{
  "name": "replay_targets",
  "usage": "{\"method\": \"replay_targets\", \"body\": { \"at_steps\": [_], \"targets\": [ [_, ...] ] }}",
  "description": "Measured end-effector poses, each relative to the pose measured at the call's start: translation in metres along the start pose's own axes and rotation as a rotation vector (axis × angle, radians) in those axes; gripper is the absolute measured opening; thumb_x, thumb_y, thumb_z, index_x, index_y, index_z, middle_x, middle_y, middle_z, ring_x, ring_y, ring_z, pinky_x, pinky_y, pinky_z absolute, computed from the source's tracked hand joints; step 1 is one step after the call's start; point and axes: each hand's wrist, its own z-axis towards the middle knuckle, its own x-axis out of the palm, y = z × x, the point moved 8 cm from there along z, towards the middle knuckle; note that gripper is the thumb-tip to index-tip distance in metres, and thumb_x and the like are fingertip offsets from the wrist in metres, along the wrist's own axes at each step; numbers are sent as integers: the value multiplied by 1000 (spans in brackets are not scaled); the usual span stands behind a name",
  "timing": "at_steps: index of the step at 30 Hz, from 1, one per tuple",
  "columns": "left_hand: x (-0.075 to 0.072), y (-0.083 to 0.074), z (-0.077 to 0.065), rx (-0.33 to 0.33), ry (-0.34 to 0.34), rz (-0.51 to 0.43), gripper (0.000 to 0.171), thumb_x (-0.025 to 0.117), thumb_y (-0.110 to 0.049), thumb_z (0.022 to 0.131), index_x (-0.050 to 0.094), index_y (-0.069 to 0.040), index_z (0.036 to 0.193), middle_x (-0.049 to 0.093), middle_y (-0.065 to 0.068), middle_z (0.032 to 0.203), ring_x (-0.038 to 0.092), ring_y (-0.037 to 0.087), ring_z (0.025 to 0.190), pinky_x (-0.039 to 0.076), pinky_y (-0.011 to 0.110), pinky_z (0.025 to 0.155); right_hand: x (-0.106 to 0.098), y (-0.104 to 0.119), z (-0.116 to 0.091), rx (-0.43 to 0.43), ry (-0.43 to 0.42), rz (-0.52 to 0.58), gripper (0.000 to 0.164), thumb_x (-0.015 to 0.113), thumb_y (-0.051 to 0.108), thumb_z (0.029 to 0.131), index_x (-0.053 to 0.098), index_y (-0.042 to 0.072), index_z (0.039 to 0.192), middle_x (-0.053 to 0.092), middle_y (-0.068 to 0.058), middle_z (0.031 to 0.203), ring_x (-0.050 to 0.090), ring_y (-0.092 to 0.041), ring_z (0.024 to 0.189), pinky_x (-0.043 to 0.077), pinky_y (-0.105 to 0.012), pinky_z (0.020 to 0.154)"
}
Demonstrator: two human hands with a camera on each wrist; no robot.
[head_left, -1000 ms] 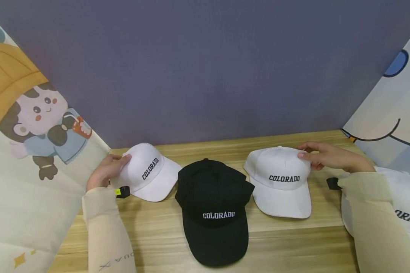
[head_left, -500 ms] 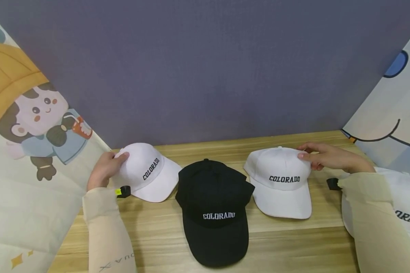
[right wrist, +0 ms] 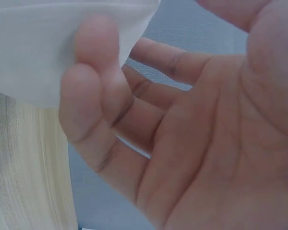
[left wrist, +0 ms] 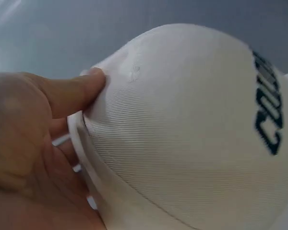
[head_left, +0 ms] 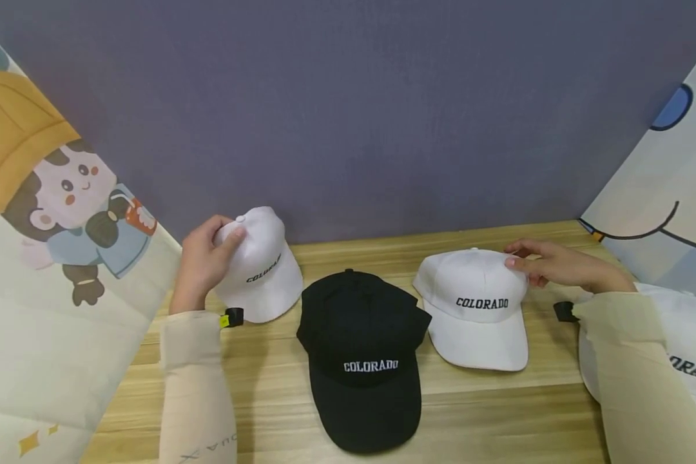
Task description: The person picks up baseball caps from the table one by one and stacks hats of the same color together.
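A white baseball cap (head_left: pixel 263 241) with COLORADO lettering is at the left, its crown tipped up and its brim low near the table. My left hand (head_left: pixel 204 261) grips its back, thumb on the outside near the top button; the thumb (left wrist: pixel 79 91) also shows in the left wrist view. At the right lies a second white cap (head_left: pixel 477 280), brim toward me. My right hand (head_left: pixel 568 265) pinches its right side, with several fingers (right wrist: pixel 98 50) curled at the fabric edge in the right wrist view. A black COLORADO cap (head_left: pixel 365 322) lies between the two, under neither hand.
Another white cap (head_left: pixel 684 322) lies at the far right, partly behind my right sleeve (head_left: pixel 644 374). The wooden table (head_left: pixel 470 419) meets a grey-blue back wall (head_left: pixel 354 116). Printed cartoon cloths (head_left: pixel 40 361) stand along both sides.
My left hand has moved up and to the right, raising the back of the left white cap and turning it. The right hand and the other caps stay where they were.
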Motion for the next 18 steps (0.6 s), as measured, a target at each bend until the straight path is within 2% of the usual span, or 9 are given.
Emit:
{"method": "replay_targets", "body": {
  "at_steps": [4,8,13,15,18],
  "targets": [
    [-1,-22,-1,107,-60,-7,33,55,-50,86,58,-19,98,59,3,104,52,21,97,38,39,80,-2,1,0,-11,-19,9,59,49,44,92,30,6,133,41,-18,119,51,-26,76,44,-40,66],
    [-7,-41,-3,207,-161,-32,31,57,-47,85,59,-19,99,59,1,99,50,20,89,37,38,76,-5,4,0,-30,-41,3,59,48,44,92,30,6,134,40,-17,122,51,-29,77,44,-39,65],
    [-16,-71,-11,387,-305,-79,25,63,-37,84,62,-14,96,61,-3,92,47,18,80,33,36,70,-10,12,-4,-55,-73,-20,61,45,44,94,27,8,139,38,-16,128,52,-29,83,44,-38,69],
    [-19,-85,-15,470,-350,-88,22,64,-31,83,62,-12,93,62,-3,89,44,17,75,30,37,70,-11,16,-5,-72,-90,-21,60,45,43,94,27,8,140,38,-16,129,52,-29,84,44,-39,70],
    [-22,-109,-24,557,-390,-109,17,66,-23,81,62,-9,90,59,0,80,39,17,69,27,38,71,-13,22,-4,-106,-121,-7,57,45,41,95,28,10,140,39,-14,129,53,-29,87,44,-38,72]
  ]
}}
